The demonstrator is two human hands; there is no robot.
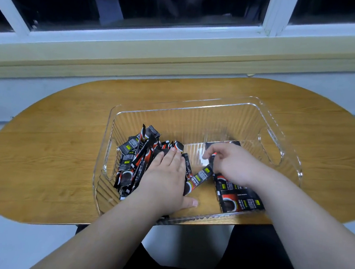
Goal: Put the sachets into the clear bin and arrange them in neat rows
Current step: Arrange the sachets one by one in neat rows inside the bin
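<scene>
Bin (194, 123) mid-frame. Left hand (167, 176) flat, fingers straight, on loose pile (133, 158) at left. Right hand (231, 162) pinches sachet (202, 175) top; sachet slants down-left below fingers. Row (238, 195) lower right.

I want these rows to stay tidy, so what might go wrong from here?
The left grip presses flat on the loose pile by the left wall of the clear bin; lifting it may let sachets slide into the middle. The right grip pinches one sachet beside the laid row, so its wrist may skew that row. The bin sits at the front edge of the table; a shove might tip it.
</scene>
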